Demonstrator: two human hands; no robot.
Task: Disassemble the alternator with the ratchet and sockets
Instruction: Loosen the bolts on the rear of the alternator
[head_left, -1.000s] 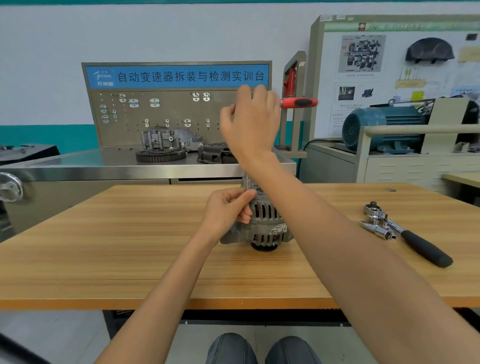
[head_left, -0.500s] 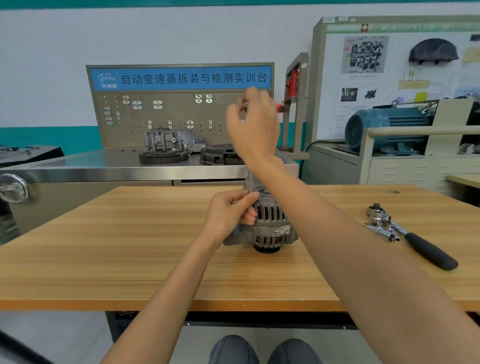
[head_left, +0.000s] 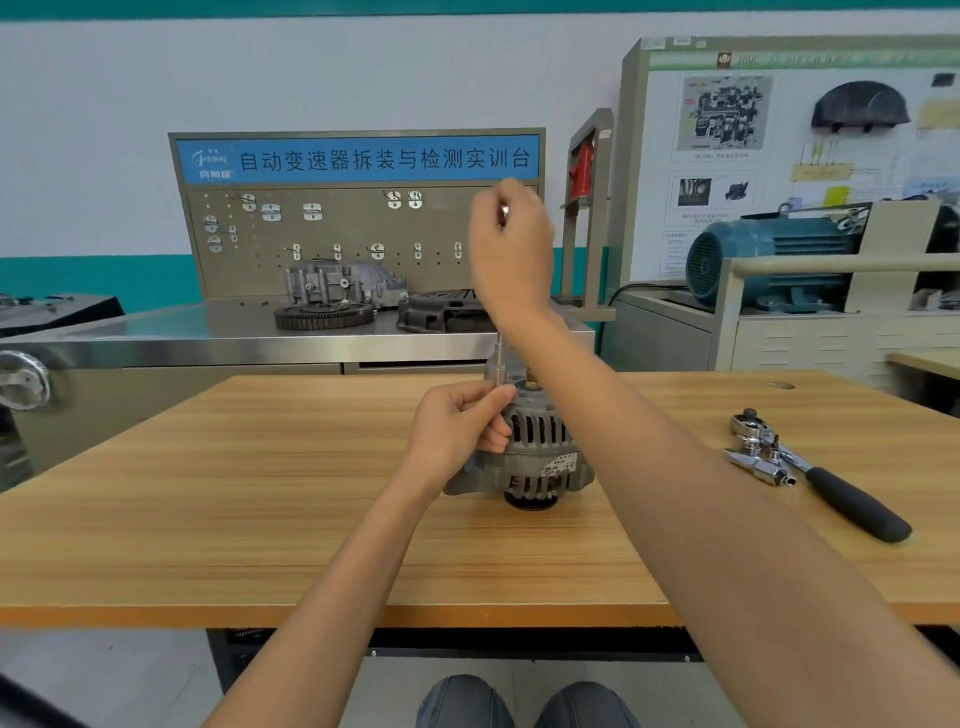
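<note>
Gripping a tool (head_left: 500, 358) up high with your right hand (head_left: 511, 249), left hand (head_left: 457, 431) pinching its shaft atop the alternator (head_left: 535, 452), wooden table (head_left: 208, 493).

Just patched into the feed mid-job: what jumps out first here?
Centre of the wooden table, the grey alternator stands on end, the left hand gripping its side. Above it the right hand grips the top of a tall driver whose metal shaft drops to the housing. A black-handled ratchet with chrome sockets lies idle at the right.
</note>
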